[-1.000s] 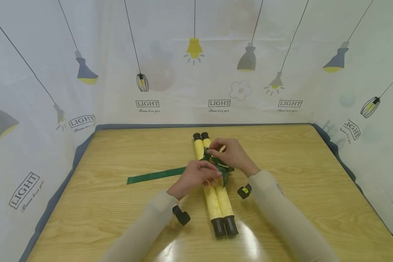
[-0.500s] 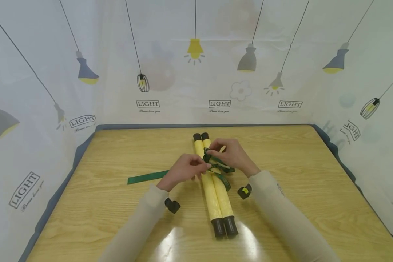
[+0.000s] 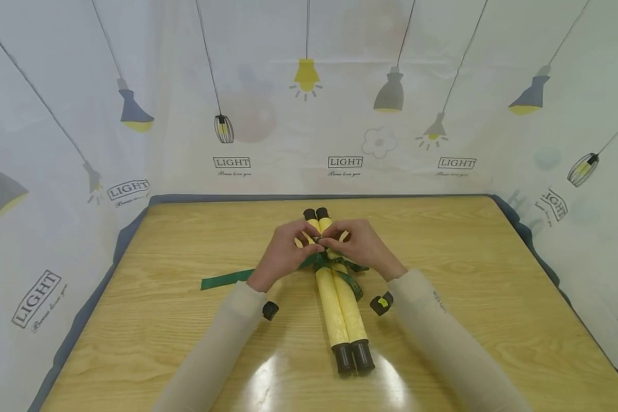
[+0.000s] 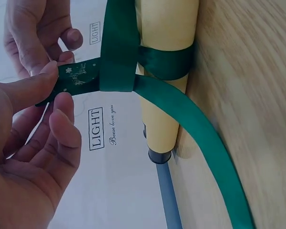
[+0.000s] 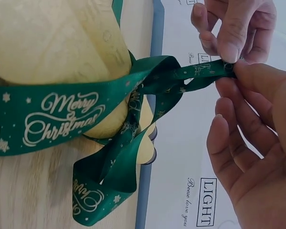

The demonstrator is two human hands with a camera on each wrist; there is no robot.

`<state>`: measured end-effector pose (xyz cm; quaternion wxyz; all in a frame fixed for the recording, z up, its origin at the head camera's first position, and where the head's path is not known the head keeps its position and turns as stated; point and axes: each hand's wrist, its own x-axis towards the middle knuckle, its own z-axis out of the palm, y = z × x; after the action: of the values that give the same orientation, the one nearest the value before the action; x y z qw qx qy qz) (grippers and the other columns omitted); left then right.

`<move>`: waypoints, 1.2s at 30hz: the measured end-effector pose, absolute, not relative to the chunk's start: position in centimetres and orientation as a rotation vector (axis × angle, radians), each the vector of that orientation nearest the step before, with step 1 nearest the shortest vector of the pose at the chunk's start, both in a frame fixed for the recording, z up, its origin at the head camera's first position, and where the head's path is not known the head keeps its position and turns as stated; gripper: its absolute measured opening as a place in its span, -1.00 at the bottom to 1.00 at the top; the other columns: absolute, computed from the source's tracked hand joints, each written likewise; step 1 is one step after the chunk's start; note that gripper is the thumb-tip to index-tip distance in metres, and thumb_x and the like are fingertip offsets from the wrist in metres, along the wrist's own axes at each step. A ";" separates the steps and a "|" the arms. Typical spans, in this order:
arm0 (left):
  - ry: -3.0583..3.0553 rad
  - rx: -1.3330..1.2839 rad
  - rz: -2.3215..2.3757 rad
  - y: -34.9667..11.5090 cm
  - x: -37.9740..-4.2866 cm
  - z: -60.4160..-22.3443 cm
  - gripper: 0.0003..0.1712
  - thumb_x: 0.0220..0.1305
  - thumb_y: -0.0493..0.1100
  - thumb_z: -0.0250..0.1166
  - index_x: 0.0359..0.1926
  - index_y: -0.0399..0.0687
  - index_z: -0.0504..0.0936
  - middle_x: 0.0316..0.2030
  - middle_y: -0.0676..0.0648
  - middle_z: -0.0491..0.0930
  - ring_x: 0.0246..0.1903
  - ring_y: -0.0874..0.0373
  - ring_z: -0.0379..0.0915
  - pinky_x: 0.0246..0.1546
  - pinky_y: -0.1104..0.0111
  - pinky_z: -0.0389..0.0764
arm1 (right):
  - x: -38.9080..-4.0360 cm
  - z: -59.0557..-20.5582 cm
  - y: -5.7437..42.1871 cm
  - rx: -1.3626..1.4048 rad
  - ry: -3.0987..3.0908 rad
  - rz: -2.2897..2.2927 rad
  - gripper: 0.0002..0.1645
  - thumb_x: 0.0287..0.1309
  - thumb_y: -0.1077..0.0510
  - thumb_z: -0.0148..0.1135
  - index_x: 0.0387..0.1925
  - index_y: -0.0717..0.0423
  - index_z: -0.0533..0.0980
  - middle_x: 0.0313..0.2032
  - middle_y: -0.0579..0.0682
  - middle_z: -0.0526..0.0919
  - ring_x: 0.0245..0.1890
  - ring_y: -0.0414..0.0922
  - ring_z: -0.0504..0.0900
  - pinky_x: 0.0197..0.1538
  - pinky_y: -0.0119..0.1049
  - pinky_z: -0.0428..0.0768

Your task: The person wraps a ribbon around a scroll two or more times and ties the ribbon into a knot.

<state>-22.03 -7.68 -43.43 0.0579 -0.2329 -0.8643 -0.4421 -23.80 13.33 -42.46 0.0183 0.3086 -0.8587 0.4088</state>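
Note:
Two yellow tubes [image 3: 335, 309] with dark end caps lie side by side on the table, bound around the middle by a green ribbon [image 3: 229, 279]. White "Merry Christmas" lettering shows on the ribbon [image 5: 62, 119] in the right wrist view. Above the tubes, my left hand [image 3: 280, 252] pinches a raised part of the ribbon between thumb and fingers. My right hand [image 3: 360, 246] pinches the same raised part from the other side, its fingertips meeting the left ones. One ribbon tail stretches left across the table; loops hang on the right. The fingers partly hide the pinched part.
The wooden table [image 3: 468, 257] has a blue-grey edge [image 3: 319, 198] along its back and sides. Behind it hangs a white sheet [image 3: 288, 131] printed with lamps. A small dark wrist camera [image 3: 381, 303] sits below the right cuff.
My left hand has moved away from the ribbon loops at the right of the tubes, then up and back to the right hand's fingertips. The right hand has barely moved.

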 end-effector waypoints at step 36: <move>-2.594 -0.723 -1.356 -8.1 -22.0 -43.6 -0.91 0.29 -0.17 0.34 -0.30 -0.06 0.74 -0.41 0.12 0.66 -0.40 0.24 0.55 -0.37 0.35 0.58 | -20.9 -45.4 16.5 1.031 -2.949 1.079 -0.89 0.18 0.09 0.36 -0.31 0.04 0.66 -0.44 -0.20 0.65 -0.44 -0.26 0.58 -0.30 -0.31 0.58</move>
<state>-21.98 -8.07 -43.60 0.0630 -0.2394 -0.8586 -0.4489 -20.87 16.47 -45.36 -0.0818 0.3109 -0.8893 0.3254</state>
